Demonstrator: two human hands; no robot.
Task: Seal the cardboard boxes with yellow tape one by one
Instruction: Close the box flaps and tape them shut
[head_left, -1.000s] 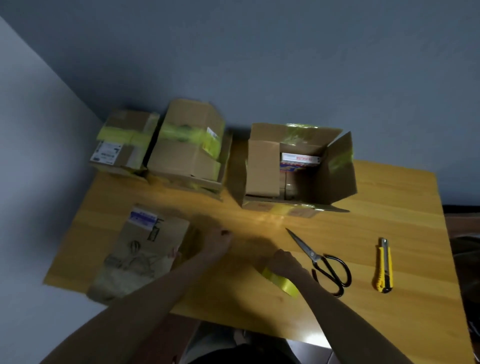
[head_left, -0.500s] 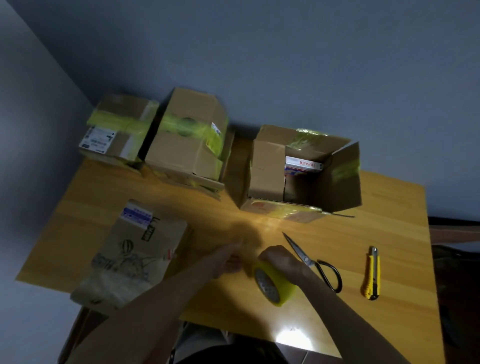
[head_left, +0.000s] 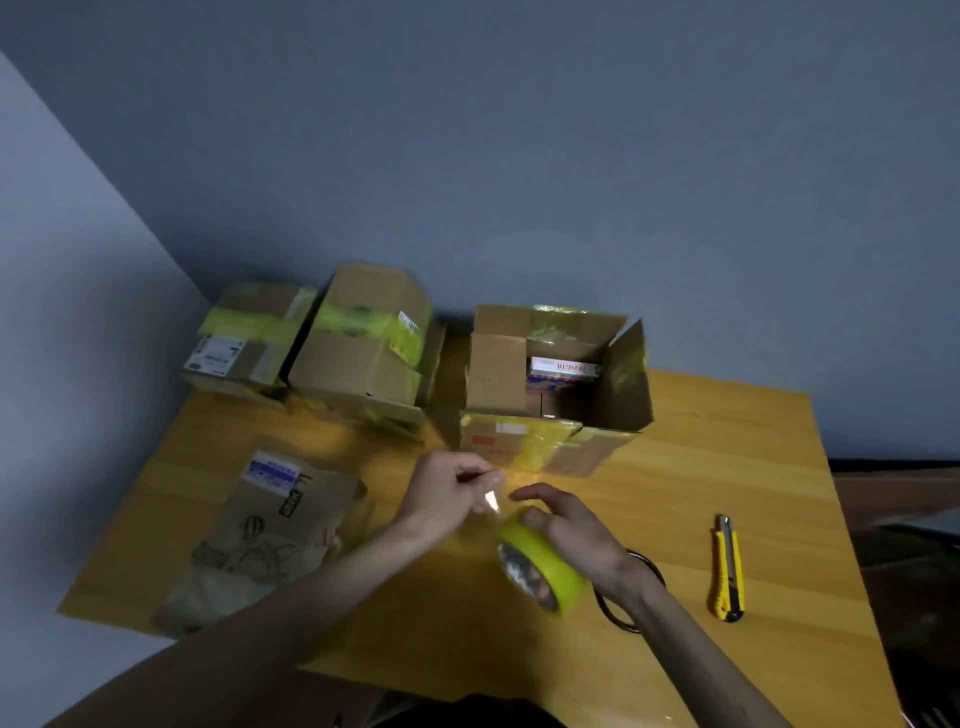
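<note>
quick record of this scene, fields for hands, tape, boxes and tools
left hand: pinches what looks like the tape end
right hand: grips the yellow tape roll
open box: flaps up, unsealed, goods inside
taped boxes: far-left box and taller box, both yellow-taped
flat parcel: near left, no yellow tape seen
tools: utility knife on the table, right; scissors partly hidden under right arm

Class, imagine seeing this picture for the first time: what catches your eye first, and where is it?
The yellow tape roll stands out near the front of the table, gripped by the right hand while the left hand seems to pinch its loose end. Behind them sits an open cardboard box; two taped boxes stand at the back left.
</note>
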